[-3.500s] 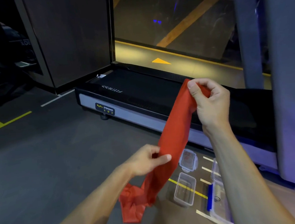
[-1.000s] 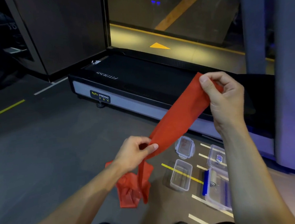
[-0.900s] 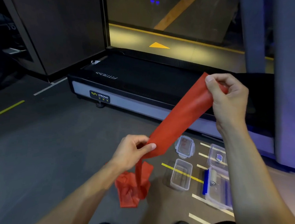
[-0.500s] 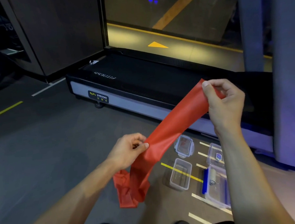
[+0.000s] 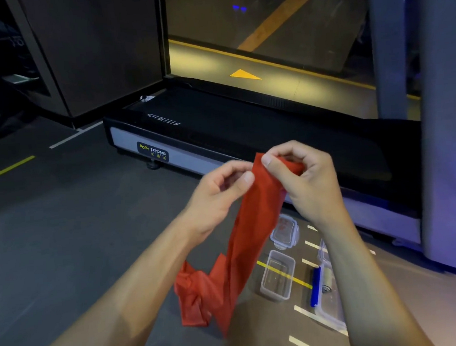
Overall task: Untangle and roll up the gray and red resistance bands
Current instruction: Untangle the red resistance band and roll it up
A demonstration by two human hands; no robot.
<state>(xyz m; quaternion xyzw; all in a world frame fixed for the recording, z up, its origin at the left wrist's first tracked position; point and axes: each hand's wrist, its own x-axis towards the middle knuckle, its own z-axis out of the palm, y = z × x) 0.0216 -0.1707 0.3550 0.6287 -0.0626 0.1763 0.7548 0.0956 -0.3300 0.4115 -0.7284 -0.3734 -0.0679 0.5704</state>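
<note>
The red resistance band (image 5: 249,234) hangs as a flat strip from my two hands, held in front of me above the floor. My right hand (image 5: 307,178) pinches its top end between thumb and curled fingers. Just to the left, my left hand (image 5: 220,192) pinches the band's upper left edge with thumb and fingers. The band's lower part (image 5: 201,295) hangs crumpled and folded near the floor. No gray band is in sight.
A black treadmill (image 5: 218,130) lies ahead on the dark gym floor. Several clear plastic containers (image 5: 278,274) sit on the floor at the lower right, one with a blue clip (image 5: 316,286). A grey pillar (image 5: 446,117) stands at the right. My sandalled feet show at the bottom edge.
My left hand has slid up the band from its middle to the top, beside my right hand. My right hand has dropped lower. The band now hangs down instead of stretching diagonally.
</note>
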